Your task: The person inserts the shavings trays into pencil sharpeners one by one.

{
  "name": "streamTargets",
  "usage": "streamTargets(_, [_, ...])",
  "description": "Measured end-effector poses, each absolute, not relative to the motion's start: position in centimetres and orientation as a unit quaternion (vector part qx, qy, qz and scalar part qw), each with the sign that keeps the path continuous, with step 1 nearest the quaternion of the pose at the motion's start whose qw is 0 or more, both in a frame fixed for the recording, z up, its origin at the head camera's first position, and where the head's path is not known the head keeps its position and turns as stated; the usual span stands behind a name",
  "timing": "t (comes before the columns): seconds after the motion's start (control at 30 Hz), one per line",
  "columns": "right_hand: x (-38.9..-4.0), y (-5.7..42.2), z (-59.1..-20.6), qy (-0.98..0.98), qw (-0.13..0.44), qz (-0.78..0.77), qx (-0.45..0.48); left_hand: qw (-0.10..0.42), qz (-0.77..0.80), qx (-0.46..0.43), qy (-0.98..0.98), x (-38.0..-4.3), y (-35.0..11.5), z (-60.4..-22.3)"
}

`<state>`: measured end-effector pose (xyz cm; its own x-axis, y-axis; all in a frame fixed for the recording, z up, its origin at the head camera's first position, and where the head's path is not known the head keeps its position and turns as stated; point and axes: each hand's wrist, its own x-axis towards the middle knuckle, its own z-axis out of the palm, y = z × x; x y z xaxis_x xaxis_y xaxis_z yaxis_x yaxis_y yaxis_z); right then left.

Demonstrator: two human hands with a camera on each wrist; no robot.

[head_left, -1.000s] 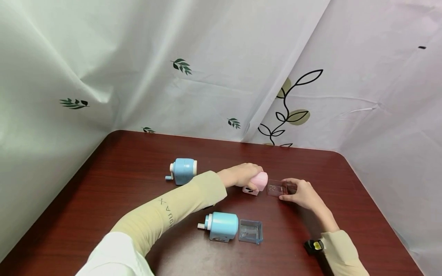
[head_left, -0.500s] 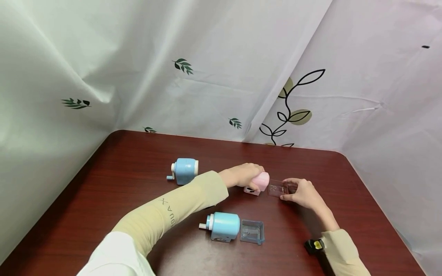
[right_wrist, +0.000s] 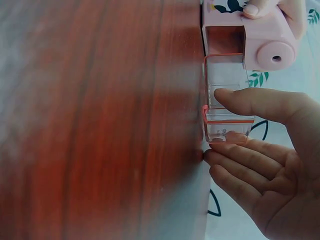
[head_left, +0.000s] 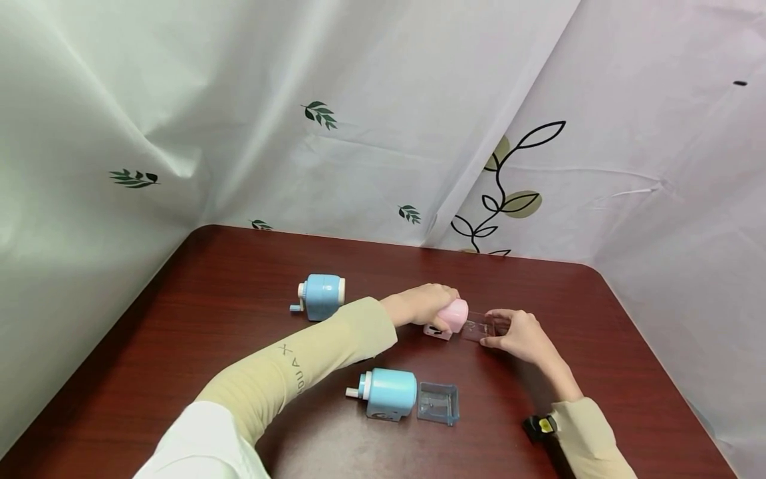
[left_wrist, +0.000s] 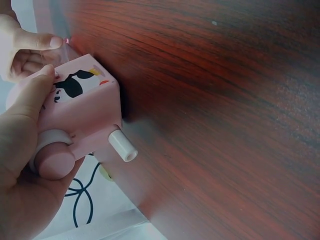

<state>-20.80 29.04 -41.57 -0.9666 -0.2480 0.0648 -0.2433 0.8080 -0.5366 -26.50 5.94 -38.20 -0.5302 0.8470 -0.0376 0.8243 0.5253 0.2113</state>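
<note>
My left hand [head_left: 421,305] grips a pink crank pencil sharpener [head_left: 456,314] on the table, thumb over its printed front. Its white crank handle [left_wrist: 123,145] points away from the drawer side in the left wrist view. My right hand [head_left: 520,337] pinches a clear pink-edged shavings drawer [right_wrist: 226,75] between thumb and fingers. The drawer lies in line with the sharpener's rectangular opening [right_wrist: 225,40], its near end right at that opening. Part of the sharpener is hidden under my left hand.
Nearer the front edge stands a light blue sharpener [head_left: 390,391], with a bluish clear drawer [head_left: 439,403] beside it on the right. Another blue sharpener [head_left: 323,297] stands further back, left, past my left forearm. A white patterned curtain [head_left: 359,166] hangs behind the brown table [head_left: 239,293].
My right hand has slid the clear drawer slightly left, closer to the pink sharpener. My left hand keeps its grip on the sharpener.
</note>
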Motion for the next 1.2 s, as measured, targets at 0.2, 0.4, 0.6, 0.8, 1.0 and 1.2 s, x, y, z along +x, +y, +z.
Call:
streamTargets(0.2, [-21.0, 28.8, -41.5, 0.951, 0.007, -0.284, -0.123, 0.062, 0.088, 0.482, 0.869, -26.6, 6.1, -38.4])
streamTargets(0.4, [-21.1, 28.7, -41.5, 0.949, 0.006, -0.288, -0.129, 0.058, 0.087, 0.484, 0.869, -26.6, 6.1, -38.5])
streamTargets(0.6, [-21.4, 28.8, -41.8, 0.945, 0.014, -0.294, -0.143, 0.055, 0.085, 0.483, 0.870, -26.5, 6.0, -38.4])
streamTargets(0.8, [-21.6, 28.6, -41.8, 0.941, 0.021, -0.298, -0.160, 0.059, 0.082, 0.481, 0.871, -26.5, 6.0, -38.4])
streamTargets(1.0, [-21.6, 28.3, -41.7, 0.939, 0.019, -0.301, -0.164, 0.047, 0.083, 0.489, 0.867, -26.6, 6.0, -38.5])
streamTargets(1.2, [-21.6, 27.9, -41.7, 0.937, 0.019, -0.304, -0.168, 0.047, 0.082, 0.487, 0.868, -26.6, 6.0, -38.5])
